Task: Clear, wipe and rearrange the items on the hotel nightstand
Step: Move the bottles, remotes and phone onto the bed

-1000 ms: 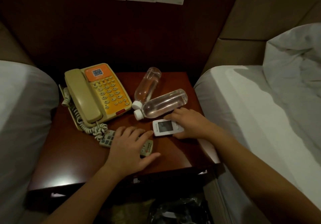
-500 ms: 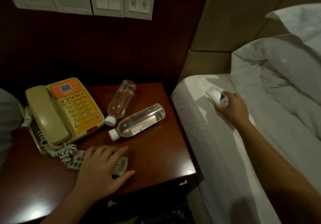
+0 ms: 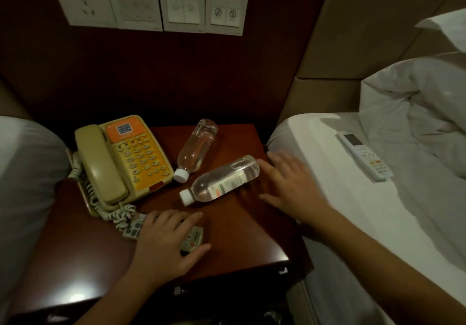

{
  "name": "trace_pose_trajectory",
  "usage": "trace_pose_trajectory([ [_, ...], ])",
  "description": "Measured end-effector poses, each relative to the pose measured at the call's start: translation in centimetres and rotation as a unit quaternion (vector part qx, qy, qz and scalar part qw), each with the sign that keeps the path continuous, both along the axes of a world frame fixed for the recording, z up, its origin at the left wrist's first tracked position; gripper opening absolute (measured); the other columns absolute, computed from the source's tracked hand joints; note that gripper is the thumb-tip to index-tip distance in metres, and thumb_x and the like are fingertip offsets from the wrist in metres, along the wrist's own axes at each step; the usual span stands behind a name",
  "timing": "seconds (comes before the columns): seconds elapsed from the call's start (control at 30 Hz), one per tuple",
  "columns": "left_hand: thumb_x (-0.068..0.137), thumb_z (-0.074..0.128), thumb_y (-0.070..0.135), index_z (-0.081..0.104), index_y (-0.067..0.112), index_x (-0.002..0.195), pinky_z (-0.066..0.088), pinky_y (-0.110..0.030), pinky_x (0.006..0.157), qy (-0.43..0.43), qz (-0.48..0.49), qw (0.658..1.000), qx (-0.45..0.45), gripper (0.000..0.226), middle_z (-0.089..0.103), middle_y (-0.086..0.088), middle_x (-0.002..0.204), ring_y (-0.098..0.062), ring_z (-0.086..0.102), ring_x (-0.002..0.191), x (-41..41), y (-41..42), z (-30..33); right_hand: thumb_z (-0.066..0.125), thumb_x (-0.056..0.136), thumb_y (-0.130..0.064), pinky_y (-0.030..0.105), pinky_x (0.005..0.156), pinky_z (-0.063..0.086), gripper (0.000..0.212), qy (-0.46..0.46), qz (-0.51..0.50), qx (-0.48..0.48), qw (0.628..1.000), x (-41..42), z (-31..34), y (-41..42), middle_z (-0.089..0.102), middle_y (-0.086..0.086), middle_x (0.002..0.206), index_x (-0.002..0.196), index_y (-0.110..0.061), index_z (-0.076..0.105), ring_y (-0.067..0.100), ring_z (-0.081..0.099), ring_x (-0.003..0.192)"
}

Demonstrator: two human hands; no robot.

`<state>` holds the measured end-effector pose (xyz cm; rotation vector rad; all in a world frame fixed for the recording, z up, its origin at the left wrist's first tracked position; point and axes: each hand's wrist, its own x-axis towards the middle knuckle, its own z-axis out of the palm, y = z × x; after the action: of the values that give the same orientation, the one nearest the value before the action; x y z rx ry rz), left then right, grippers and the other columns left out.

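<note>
Since a sec ago, white rectangular AC remote lies on white bed; my right hand is back, empty, fingers spread, near clear plastic bottle. Left hand flat on grey TV remote.

No legible text. QR code on phone orange panel; two crossed-circle icons on rightmost wall switch plate; bottle label unreadable.
</note>
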<state>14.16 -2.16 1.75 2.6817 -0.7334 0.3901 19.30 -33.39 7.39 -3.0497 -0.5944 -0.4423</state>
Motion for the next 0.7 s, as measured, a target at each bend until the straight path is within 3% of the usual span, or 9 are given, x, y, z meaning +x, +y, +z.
trace_pose_trajectory([
  [0.1, 0.081, 0.051, 0.069, 0.068, 0.024, 0.116, 0.043, -0.042, 0.081, 0.003, -0.007, 1.000, 0.005, 0.060, 0.070, 0.004, 0.103, -0.021, 0.064, 0.097, -0.1, 0.0, 0.0, 0.076, 0.070, -0.044, 0.053, 0.112, 0.021, 0.094, 0.028, 0.061, -0.060, 0.996, 1.2, -1.0, 4.3, 0.036, 0.014, 0.150, 0.146, -0.023, 0.024, 0.035, 0.028, 0.140],
  [0.23, 0.084, 0.046, 0.069, 0.068, 0.025, 0.117, 0.043, -0.043, 0.081, 0.008, -0.013, 1.000, 0.002, 0.059, 0.070, 0.005, 0.103, -0.021, 0.064, 0.099, 0.1, 0.1, 0.0, 0.070, 0.077, -0.036, 0.052, 0.115, 0.011, 0.084, 0.094, 0.078, -0.055, 0.991, 5.0, -0.9, 6.4, 0.037, 0.010, 0.147, 0.147, -0.022, 0.025, 0.030, 0.025, 0.141],
  [0.43, 0.085, 0.040, 0.070, 0.069, 0.027, 0.118, 0.038, -0.038, 0.080, -0.006, -0.033, 0.999, -0.010, 0.062, 0.071, 0.006, 0.104, -0.020, 0.065, 0.094, 0.9, -0.1, -0.3, 0.077, 0.066, -0.038, 0.051, 0.107, 0.027, 0.081, 0.100, 0.133, -0.115, 0.979, 8.2, -0.3, 6.8, 0.050, 0.010, 0.129, 0.134, -0.014, 0.040, 0.029, 0.048, 0.118],
  [0.53, 0.083, 0.042, 0.071, 0.071, 0.026, 0.115, 0.040, -0.041, 0.080, -0.020, -0.044, 0.999, 0.000, 0.062, 0.071, 0.005, 0.101, -0.021, 0.066, 0.091, 0.9, -0.1, -0.4, 0.082, 0.059, -0.038, 0.054, 0.105, 0.032, 0.077, 0.031, 0.155, -0.117, 0.980, 8.4, 0.0, 3.6, 0.059, 0.011, 0.117, 0.125, -0.013, 0.050, 0.030, 0.055, 0.108],
  [0.63, 0.082, 0.044, 0.071, 0.070, 0.027, 0.116, 0.041, -0.041, 0.078, -0.020, -0.051, 0.998, 0.010, 0.061, 0.070, 0.005, 0.098, -0.021, 0.066, 0.090, 1.0, -0.4, -0.4, 0.085, 0.055, -0.036, 0.053, 0.105, 0.032, 0.076, -0.025, 0.084, -0.089, 0.992, 9.0, 1.7, -2.6, 0.061, 0.010, 0.116, 0.121, -0.015, 0.053, 0.030, 0.057, 0.108],
  [0.7, 0.081, 0.046, 0.072, 0.069, 0.028, 0.117, 0.041, -0.041, 0.077, -0.016, -0.056, 0.998, 0.017, 0.061, 0.070, 0.006, 0.095, -0.020, 0.065, 0.089, 1.2, -0.7, -0.2, 0.086, 0.058, -0.032, 0.054, 0.110, 0.024, 0.079, -0.035, -0.010, -0.073, 0.997, 9.8, 3.2, -7.0, 0.058, 0.013, 0.123, 0.126, -0.013, 0.052, 0.032, 0.053, 0.117],
])
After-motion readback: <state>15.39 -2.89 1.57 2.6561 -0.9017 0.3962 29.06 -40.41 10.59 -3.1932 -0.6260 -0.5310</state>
